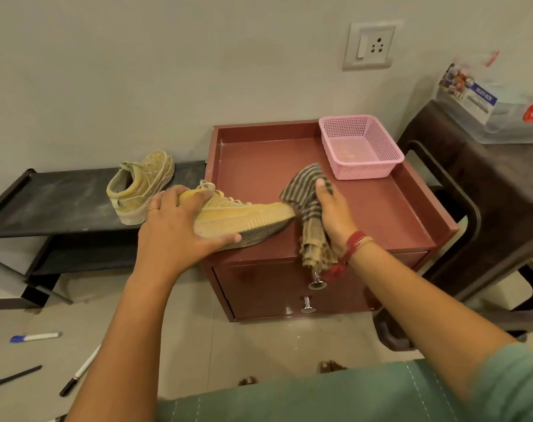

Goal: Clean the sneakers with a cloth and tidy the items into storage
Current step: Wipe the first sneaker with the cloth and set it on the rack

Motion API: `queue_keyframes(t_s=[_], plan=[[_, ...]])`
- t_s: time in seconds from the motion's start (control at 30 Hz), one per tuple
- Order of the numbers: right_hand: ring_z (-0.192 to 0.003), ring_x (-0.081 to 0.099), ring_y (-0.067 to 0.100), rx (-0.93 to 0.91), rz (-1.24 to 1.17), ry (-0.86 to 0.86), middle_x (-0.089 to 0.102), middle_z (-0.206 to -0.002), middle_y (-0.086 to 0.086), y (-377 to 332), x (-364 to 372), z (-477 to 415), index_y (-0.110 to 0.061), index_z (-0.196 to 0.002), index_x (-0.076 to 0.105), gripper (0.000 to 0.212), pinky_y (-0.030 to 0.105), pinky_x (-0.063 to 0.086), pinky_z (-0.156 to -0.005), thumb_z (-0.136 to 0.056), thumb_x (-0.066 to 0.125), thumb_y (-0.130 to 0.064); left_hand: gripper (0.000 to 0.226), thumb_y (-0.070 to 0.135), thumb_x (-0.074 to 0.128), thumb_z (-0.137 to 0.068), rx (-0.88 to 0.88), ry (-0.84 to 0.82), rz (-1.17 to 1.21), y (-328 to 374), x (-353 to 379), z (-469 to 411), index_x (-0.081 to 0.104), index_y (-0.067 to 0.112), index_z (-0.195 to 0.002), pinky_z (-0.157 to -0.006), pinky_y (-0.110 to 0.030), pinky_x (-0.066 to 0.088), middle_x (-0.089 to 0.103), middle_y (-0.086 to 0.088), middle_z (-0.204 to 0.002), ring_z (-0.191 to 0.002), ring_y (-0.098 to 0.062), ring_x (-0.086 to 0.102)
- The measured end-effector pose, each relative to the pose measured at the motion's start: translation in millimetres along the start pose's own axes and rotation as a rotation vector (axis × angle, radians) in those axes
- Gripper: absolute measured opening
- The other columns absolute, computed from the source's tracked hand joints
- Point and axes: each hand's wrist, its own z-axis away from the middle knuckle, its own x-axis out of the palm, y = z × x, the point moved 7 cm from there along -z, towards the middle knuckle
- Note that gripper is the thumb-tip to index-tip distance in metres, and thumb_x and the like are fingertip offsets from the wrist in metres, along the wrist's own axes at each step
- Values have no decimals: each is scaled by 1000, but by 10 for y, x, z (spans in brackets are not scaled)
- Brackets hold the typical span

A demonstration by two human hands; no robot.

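My left hand (174, 229) grips a yellow sneaker (247, 216) by its heel, holding it tilted on its side over the front left of the red-brown cabinet top (381, 208), toe pointing right. My right hand (335, 214) is shut on a striped grey-beige cloth (308, 205) that touches the sneaker's toe and hangs down over the cabinet's front edge. A second yellow sneaker (140, 185) stands upright on the black low shoe rack (52, 202) to the left, heel toward me.
A pink mesh basket (361, 147) sits at the cabinet top's back right corner. The cabinet has drawers with metal knobs (317, 283). A dark plastic stool (487, 190) with a bag stands at the right. Pens (35, 337) lie on the floor at the left.
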Motion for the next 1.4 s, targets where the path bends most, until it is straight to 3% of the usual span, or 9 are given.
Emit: queue_keyframes(t_s=[0.13, 0.2, 0.47, 0.63, 0.87, 1.0, 1.13, 1.27, 1.4], plan=[[-98, 59, 11, -274, 152, -161, 62, -109, -5, -244, 159, 262, -21, -125, 53, 33, 25, 48, -86, -96, 42, -35, 97, 88, 51, -50, 10, 17, -5, -20, 3, -2, 49, 37, -132, -91, -53, 44, 39, -2, -136, -131, -31, 33], [-127, 45, 14, -337, 373, -381, 51, -135, -1, -27, 436, 420, -31, -132, 42, 38, 31, 36, -106, -95, 39, -38, 94, 86, 58, -53, 8, 16, 6, -17, 4, -3, 49, 36, -132, -91, -54, 43, 39, -3, -137, -132, -30, 32], [-145, 6, 17, -421, 611, -415, 17, -155, -6, 159, 523, 476, -61, -132, 19, 39, 37, 10, -115, -96, 31, -52, 98, 88, 55, -50, 22, 22, -15, 7, -1, 11, 50, 36, -132, -89, -53, 44, 40, -3, -136, -130, -31, 32], [-114, 49, 15, -65, 193, -329, 57, -116, 0, 207, 358, 214, -22, -121, 49, 24, 25, 43, -97, -100, 38, -27, 102, 89, 45, -45, 5, 29, 20, 6, -34, 25, 50, 36, -132, -90, -50, 44, 41, -2, -135, -130, -30, 32], [-141, 21, 14, -352, 444, -337, 32, -151, -2, 106, 564, 407, -52, -130, 32, 35, 32, 17, -115, -97, 38, -40, 103, 42, 85, -59, 3, -194, 182, -111, -37, 61, 30, 37, -145, -111, -45, 23, 16, -2, -146, -139, -25, 12], [-117, 51, 18, -73, 341, -238, 56, -123, 3, 213, 311, 122, -13, -131, 49, 36, 33, 38, -103, -100, 40, -27, 102, 18, 80, -66, 12, -274, 274, -308, -45, 140, 22, 49, -144, -109, -42, 25, 7, 12, -147, -139, -24, 11], [-105, 56, 19, 45, 234, -126, 60, -118, 6, 134, 185, 23, -12, -121, 55, 31, 29, 42, -93, -100, 40, -28, 100, 19, 74, -65, 1, -316, 382, -411, -19, 167, 21, 54, -141, -103, -36, 31, 6, 15, -147, -135, -22, 16], [-100, 60, 21, -93, 133, 59, 65, -107, 6, -246, 122, 106, -25, -99, 58, 16, 41, 47, -95, -98, 43, -31, 100, 32, 73, -51, 23, -202, 519, -411, -152, 212, 28, 49, -139, -98, -32, 41, 26, 17, -135, -123, -10, 35], [-89, 58, -4, -395, 134, -43, 63, -97, -12, -834, 377, 565, -20, -111, 57, 19, 17, 45, -83, -99, 43, -24, 88, 37, 84, -52, 168, 61, 595, -74, -447, 262, 40, 38, -128, -90, -17, 42, 45, 16, -127, -117, 1, 45]])
